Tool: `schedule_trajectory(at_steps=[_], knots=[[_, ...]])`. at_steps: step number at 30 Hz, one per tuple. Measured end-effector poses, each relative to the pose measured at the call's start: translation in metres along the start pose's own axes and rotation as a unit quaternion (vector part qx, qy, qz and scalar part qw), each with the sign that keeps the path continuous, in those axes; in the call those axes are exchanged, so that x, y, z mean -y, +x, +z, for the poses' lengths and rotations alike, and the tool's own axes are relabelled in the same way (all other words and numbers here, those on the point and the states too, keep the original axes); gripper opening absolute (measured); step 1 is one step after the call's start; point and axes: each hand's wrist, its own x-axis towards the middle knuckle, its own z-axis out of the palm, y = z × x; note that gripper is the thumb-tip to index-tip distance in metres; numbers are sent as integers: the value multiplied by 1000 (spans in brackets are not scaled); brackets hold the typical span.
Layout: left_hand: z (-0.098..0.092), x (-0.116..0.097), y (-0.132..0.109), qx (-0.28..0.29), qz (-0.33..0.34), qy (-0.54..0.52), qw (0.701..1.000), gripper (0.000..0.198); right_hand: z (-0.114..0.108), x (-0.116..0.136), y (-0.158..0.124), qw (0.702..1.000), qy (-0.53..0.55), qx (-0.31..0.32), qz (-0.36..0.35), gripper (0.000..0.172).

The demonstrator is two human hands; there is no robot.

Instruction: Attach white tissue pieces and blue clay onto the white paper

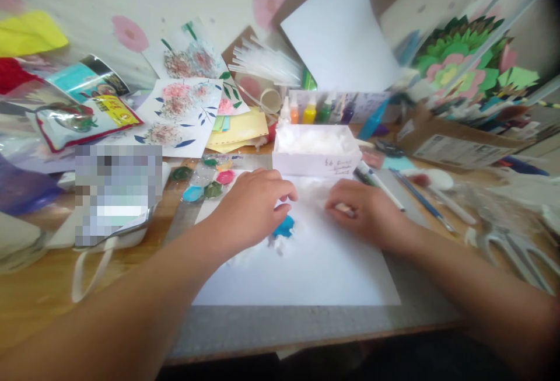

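Observation:
My left hand hovers over a white sheet of paper, its fingers curled and thumb drawn in. Whatever lies between those fingertips is too small to make out. Just below it, a blue patch of paint sits on the sheet, with white cotton tufts along its lower edge. To the right, my right hand is closed, and a blurred wisp of cotton shows at its fingertips. Behind both hands stands a white box heaped with cotton.
Left of the sheet is a palette with several paint colours, then a phone on a stand. Paint bottles line up behind the box. A marker, a paintbrush and scissors lie to the right.

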Motion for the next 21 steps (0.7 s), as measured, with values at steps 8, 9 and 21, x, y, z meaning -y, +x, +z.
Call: schedule_trajectory(at_steps=[8, 9, 21], knots=[[3, 0, 1, 1, 1, -22, 1000, 30, 32, 23, 9, 988, 139, -59, 27, 14], [3, 0, 1, 10, 9, -20, 1000, 28, 34, 24, 9, 988, 142, -52, 31, 13], [0, -1, 0, 72, 65, 44, 994, 17, 6, 24, 10, 953, 258, -97, 127, 42]])
